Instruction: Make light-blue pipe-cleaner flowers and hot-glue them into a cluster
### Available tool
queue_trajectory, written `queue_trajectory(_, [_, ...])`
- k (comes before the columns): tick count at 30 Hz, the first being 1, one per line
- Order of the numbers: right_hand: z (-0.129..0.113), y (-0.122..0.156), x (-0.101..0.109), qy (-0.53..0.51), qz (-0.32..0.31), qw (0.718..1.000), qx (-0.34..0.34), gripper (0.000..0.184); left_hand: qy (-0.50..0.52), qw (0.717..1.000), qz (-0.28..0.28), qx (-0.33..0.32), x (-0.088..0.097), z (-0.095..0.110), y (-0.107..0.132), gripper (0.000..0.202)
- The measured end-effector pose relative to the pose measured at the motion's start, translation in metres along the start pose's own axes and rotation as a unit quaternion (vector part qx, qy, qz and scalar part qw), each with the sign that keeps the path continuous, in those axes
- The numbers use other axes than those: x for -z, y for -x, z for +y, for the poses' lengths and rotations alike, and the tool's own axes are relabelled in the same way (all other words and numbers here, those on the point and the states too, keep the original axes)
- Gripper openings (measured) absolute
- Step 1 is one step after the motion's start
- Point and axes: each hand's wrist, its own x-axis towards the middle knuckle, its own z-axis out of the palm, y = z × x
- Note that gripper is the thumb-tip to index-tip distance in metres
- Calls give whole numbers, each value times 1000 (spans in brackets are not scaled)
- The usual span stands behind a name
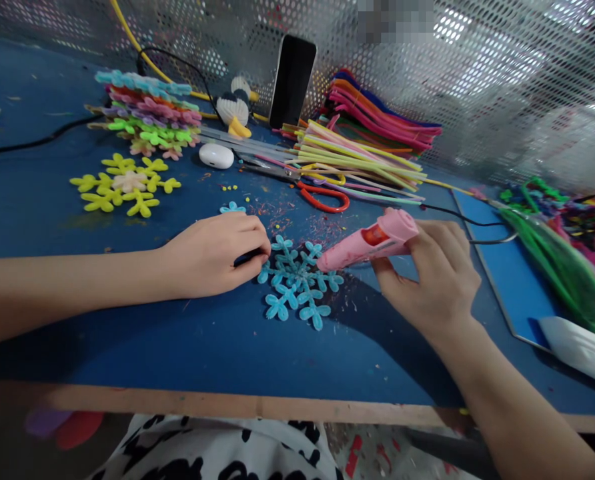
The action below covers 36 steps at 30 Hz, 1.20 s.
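A light-blue pipe-cleaner snowflake [302,283] lies flat on the blue table [187,353] in front of me. My left hand [222,253] rests at its left side, thumb and fingers pinched on the edge of one arm. Gripped in my right hand [435,273] is a pink hot glue gun [367,243], its tip pointing down-left at the snowflake, close over its right part. Another small light-blue pipe-cleaner piece [232,207] shows just beyond my left hand, partly hidden by it.
A yellow snowflake [127,183] lies at left, before a stack of colourful ones [150,113]. Behind are a white case [216,156], orange-handled scissors [325,198], a phone [292,81] and pipe-cleaner bundles [360,157]. A blue board [502,267] and green bundle [562,267] lie right.
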Motion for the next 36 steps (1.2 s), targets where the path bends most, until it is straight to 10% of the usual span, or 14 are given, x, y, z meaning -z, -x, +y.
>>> queue_trajectory(7, [5,-5,-1,24,18,992,-123,24,6,1000,11,20,2,2,0,25])
queue_trajectory(16, [86,14,-18,-56,-195,923,-328,24,-166,967,48,188,12,-25,-3,47])
queue_trajectory(24, [104,30,-28,-52,-250,876,-410,35,-76,975,32,207,18,-26,-6,33])
queue_trajectory(32, [28,-11,5,-70,44,986,-146,12,348,901,27,259,14,7,-12,31])
queue_trajectory(36, [-18,-30,11,-188,-61,980,29,17,434,867,5,247,12,28,-17,31])
